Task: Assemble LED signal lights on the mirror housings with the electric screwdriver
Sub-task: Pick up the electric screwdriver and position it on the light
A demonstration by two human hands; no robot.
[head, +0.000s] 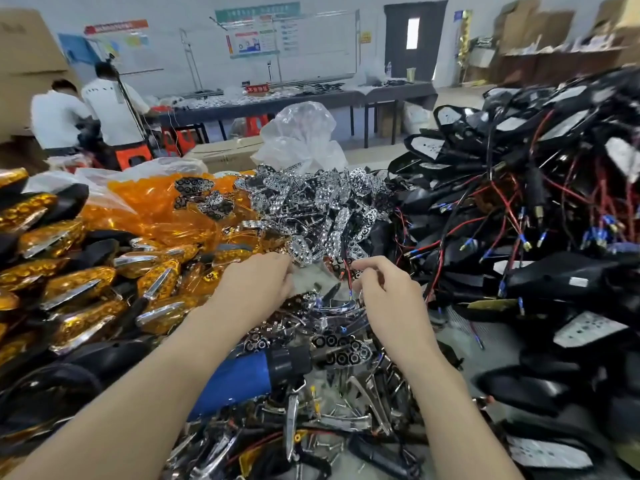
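Observation:
Both my hands reach into the middle of a crowded bench. My left hand has its fingers curled at the edge of the heap of chrome LED reflectors; its fingertips are hidden, so what it holds is unclear. My right hand pinches a thin red and black wire of a small LED part. The blue electric screwdriver lies on the bench under my left forearm. Black mirror housings with wires are piled to the right.
Orange lenses in plastic bags and finished amber signal lights fill the left. Chrome trims and loose screws litter the front. A clear plastic bag stands behind the reflectors. Two people work at a far table.

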